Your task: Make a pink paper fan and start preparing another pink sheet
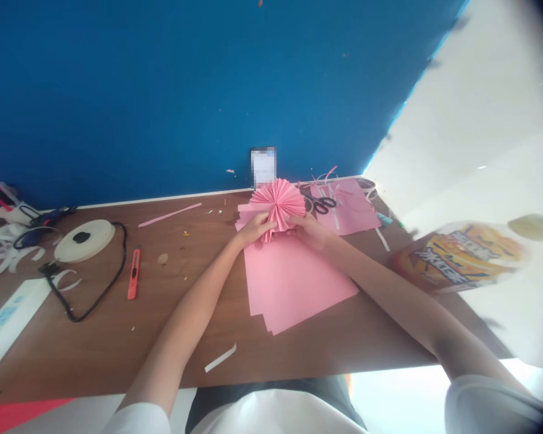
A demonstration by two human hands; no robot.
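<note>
A pleated pink paper fan [278, 198], spread into a nearly full round, is held up between both my hands. My left hand [256, 229] pinches its lower left part, thumb toward the middle. At the lower right, my right hand [310, 232] has its fingers closed on the pleats. Beneath the hands lie pink paper sheets [294, 283], slightly fanned out on the brown table [176, 325]. Black-handled scissors [324, 205] rest just right of the fan, partly hidden by it. Behind the fan, a phone with a blurred screen [263, 167] leans on the blue wall.
More pink paper [355, 208] with thin strips lies at back right. A drink bottle [466, 256] stands at the right. To the left are a red box cutter [134, 274], a white round reel [85, 240], a black cable [113, 289], a white power strip [13, 319] and paper scraps.
</note>
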